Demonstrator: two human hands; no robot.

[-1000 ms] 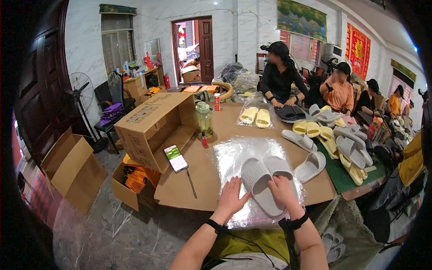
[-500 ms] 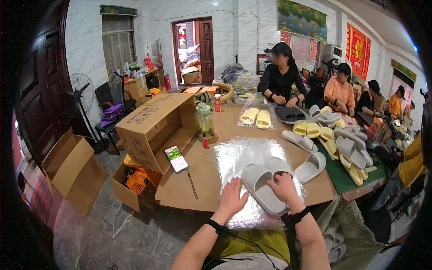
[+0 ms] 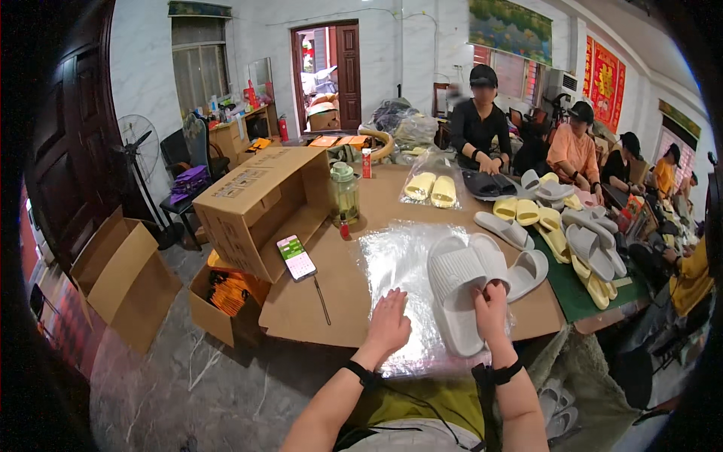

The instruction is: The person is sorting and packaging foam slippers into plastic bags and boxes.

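A pair of grey slippers [image 3: 458,285] lies overlapped, one partly behind the other, on a stack of clear plastic bags [image 3: 403,256]. My right hand [image 3: 492,310] is closed on the pair at the inner edges, its fingertips partly hidden by the slippers. Flat on the bags, just left of the pair, rests my left hand [image 3: 389,322], its fingers stretched out and holding nothing. Another grey slipper [image 3: 529,273] sits right beyond my right hand, with a further one [image 3: 504,230] behind it.
An open cardboard box [image 3: 260,207] lies on its side at left, near a phone [image 3: 297,258], a stylus [image 3: 322,301] and a green-lidded bottle [image 3: 344,197]. Bagged yellow slippers [image 3: 432,188] lie beyond the bags. Loose slippers [image 3: 591,248] crowd the right side. Co-workers [image 3: 482,124] work across the table.
The pair of slippers has shifted right and slightly upward, and my right hand has closed on it. My left hand stays flat on the bags.
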